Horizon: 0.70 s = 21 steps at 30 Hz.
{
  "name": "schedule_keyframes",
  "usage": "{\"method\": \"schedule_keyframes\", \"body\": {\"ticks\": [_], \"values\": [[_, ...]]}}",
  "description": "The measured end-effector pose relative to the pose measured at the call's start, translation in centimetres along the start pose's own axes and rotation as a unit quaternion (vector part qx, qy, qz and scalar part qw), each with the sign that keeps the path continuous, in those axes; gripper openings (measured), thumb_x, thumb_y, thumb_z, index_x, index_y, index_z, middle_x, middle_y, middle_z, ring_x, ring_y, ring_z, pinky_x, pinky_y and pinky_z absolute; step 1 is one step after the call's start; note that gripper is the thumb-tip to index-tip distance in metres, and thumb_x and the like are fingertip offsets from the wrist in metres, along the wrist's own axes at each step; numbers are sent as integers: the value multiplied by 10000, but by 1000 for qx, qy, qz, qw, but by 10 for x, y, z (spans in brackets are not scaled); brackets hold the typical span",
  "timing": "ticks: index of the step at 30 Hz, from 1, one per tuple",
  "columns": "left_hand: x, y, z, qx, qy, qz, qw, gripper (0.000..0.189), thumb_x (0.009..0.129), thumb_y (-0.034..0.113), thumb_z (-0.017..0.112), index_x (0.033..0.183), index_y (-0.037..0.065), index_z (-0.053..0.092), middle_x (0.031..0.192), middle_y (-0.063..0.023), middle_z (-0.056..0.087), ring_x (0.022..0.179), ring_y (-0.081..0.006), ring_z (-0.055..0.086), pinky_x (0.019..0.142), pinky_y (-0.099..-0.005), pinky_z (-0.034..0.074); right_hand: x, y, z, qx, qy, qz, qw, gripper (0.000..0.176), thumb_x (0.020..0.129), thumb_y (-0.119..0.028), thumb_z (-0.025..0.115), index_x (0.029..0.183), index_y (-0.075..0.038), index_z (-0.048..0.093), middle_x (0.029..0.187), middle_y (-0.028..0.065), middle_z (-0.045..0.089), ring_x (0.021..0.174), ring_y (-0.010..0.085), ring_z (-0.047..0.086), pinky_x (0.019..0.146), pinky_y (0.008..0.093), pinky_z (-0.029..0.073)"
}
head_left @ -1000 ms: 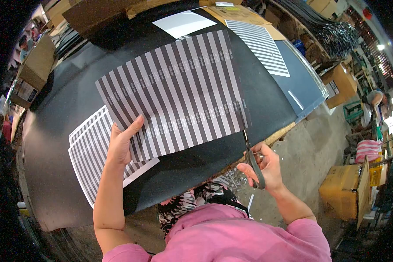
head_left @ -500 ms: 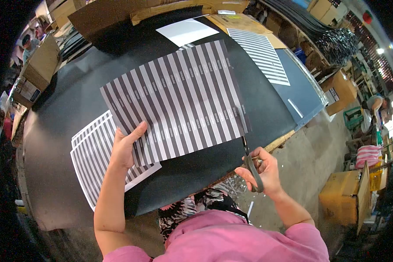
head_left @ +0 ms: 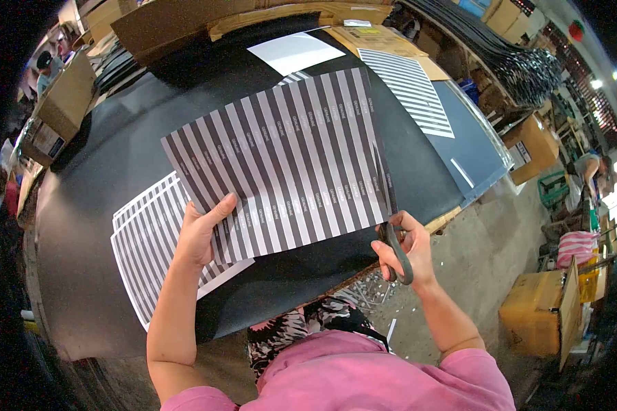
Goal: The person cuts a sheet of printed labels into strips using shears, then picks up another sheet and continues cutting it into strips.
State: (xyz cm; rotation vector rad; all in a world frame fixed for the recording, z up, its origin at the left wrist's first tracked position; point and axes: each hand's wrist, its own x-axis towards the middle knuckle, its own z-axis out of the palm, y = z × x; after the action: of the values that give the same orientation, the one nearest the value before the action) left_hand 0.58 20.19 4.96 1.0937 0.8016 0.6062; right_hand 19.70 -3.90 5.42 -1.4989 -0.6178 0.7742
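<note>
My left hand (head_left: 204, 236) pinches the lower left part of a striped printed sheet (head_left: 281, 164), thumb on top and fingers behind it. Dark and pale bands with small lettering cover the sheet, which is held up above the black tabletop (head_left: 103, 164). In my right hand (head_left: 411, 250) are dark-handled scissors (head_left: 399, 257), fingers wrapped round the loops. Their blades are at the sheet's right edge, along the outermost dark band, and partly hidden by it. Beneath my left forearm lies a stack of striped sheets (head_left: 144, 246) on the table.
A white sheet (head_left: 296, 53) and another striped sheet (head_left: 408, 89) lie at the table's far side. Paper offcuts (head_left: 373, 291) are scattered below the front edge. Cardboard boxes (head_left: 535, 312) stand on the floor at right. A person (head_left: 588, 171) bends over farther back.
My right hand and the scissors have moved upward along the sheet's right edge, and the blades are farther into it. The sheet has shifted slightly right and down.
</note>
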Motion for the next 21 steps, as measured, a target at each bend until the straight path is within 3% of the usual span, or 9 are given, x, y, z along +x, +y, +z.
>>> {"method": "schedule_keyframes", "body": {"ticks": [16,21], "values": [[1,0,0,-17,-6,-1,1000,388,742,142,692,1052,-3,510,933,-127,609,778,-149,621,651,-252,537,0,-2,4,3,19,5,1000,232,719,-21,670,836,14,473,566,30,520,370,60,454,308,202,336],[0,2,1,-21,-5,3,1000,378,742,136,692,1043,-8,514,922,-127,612,765,-149,622,655,-251,536,2,-4,4,-32,23,4,999,170,728,21,616,792,22,458,516,42,511,338,71,458,304,200,331]]}}
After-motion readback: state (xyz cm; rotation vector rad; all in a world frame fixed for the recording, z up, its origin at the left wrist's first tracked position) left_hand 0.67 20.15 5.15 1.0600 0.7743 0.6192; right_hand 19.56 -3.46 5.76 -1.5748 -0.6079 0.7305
